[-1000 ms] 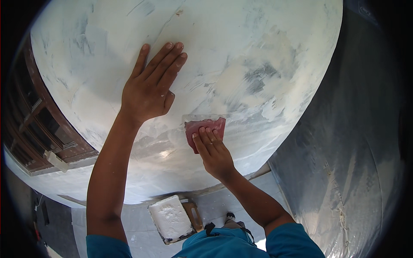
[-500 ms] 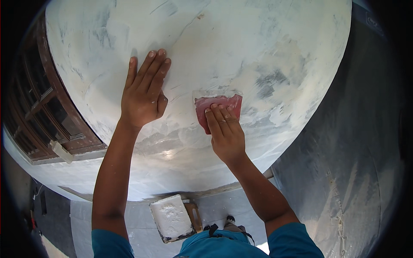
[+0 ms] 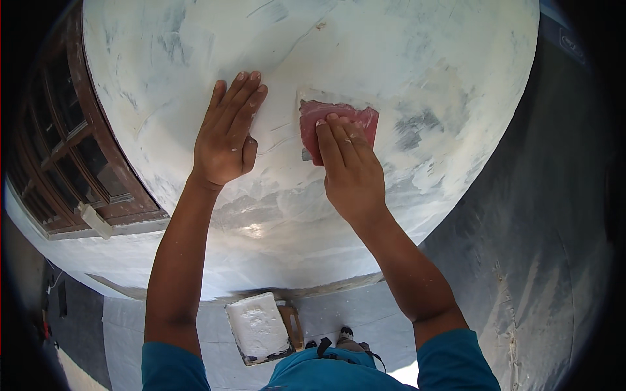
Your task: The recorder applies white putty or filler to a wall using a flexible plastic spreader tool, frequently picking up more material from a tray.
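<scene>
While the left hand (image 3: 227,144) lies palm toward the patchy white-and-grey plaster wall (image 3: 274,244), seemingly flat against it, its fingers are extended, the outermost slightly apart from the others, and it holds nothing. The right hand (image 3: 354,173) grips a red putty spreader (image 3: 309,124), its fingers pressed side by side along the near face; the thumb is hidden, so how it bears on the tool cannot be told. The spreader is against the wall, to the right of the left hand, its pale, compound-smeared edge uppermost. At the left is a brown wooden-framed window (image 3: 70,144), with an off-white block (image 3: 96,221) at its lower edge. Below, a tray of white compound (image 3: 259,331) sits just beside a brown slotted object (image 3: 293,326) near the wall's foot.
</scene>
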Demonstrator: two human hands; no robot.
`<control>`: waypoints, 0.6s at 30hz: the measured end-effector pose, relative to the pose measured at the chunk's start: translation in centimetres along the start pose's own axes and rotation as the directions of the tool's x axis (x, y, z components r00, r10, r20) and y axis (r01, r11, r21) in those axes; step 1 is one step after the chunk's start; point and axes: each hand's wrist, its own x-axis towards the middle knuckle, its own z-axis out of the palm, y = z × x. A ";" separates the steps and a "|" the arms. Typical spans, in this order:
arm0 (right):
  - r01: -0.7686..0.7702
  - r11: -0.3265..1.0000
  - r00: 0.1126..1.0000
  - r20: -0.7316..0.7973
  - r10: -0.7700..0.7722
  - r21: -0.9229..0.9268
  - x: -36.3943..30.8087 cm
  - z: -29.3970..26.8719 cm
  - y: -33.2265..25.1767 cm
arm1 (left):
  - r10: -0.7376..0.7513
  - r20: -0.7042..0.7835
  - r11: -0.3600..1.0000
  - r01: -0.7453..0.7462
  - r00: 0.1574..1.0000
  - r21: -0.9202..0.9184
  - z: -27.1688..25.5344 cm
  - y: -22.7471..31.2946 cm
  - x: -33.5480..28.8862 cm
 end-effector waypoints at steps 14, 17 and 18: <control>0.027 0.987 1.000 -0.001 -0.028 0.158 3.8 -2.5 -0.4 | 0.010 -0.017 0.998 -0.011 1.000 -0.064 -0.1 -0.6 -0.5; 0.098 0.995 0.993 0.060 -0.099 0.008 0.8 0.5 -2.4 | 0.009 -0.058 0.992 -0.016 0.998 -0.126 -0.1 -0.7 -0.2; 0.101 0.995 0.993 0.062 -0.102 0.012 -0.6 0.8 -2.7 | 0.010 -0.056 0.992 -0.017 0.998 -0.124 -0.2 -0.5 -0.3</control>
